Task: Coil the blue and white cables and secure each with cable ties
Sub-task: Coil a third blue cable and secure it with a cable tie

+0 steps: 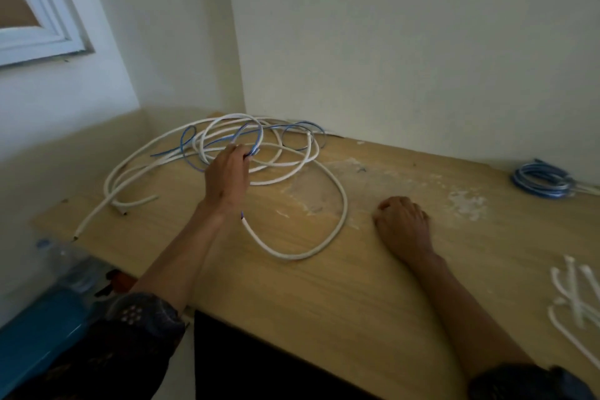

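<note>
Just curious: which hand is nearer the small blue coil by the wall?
Right. The right hand rests on the table, apart from the blue coil; the left hand is farther off, gripping the loose blue cable.

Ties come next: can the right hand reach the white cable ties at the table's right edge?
Probably yes: the right hand rests free on the table, only bare wood between it and the cable ties.

On the table [357,286]: loose cable tangle [259,153] at its far left corner; coiled bundle [540,180] at its far right edge; cable ties [574,299] at its near right edge.
</note>
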Tool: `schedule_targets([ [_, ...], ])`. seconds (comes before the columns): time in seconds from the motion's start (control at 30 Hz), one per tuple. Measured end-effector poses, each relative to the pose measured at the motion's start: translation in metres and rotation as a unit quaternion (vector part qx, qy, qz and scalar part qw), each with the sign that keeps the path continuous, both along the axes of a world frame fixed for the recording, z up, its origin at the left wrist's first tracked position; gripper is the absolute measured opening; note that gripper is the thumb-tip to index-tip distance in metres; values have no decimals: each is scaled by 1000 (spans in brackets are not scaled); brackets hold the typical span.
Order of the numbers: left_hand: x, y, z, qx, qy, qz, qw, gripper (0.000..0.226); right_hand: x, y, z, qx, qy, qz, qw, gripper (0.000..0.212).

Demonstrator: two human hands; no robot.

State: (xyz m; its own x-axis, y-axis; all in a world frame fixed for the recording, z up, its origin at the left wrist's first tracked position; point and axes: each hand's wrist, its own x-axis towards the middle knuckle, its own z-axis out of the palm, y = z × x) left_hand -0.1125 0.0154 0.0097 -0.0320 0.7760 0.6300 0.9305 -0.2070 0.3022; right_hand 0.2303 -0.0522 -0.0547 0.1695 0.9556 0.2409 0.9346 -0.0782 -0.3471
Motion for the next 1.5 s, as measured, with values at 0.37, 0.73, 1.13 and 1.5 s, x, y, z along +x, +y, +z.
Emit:
schedule_targets([
  [0.37,199,-33,46,2,-261,-439,860,8,11,-15,18,217,325,22,920,42],
  [0.73,247,-42,-23,-322,-627,-355,614,20,49,-11,15,172,659,-49,731,18],
  [1.13,222,-27,-36,-171,-365,-331,853,27,34,-15,27,215,376,40,900,8],
  [1.5,226,-44,-26,-175,-330,-363,854,19,33,-23,41,269,435,1,859,23],
])
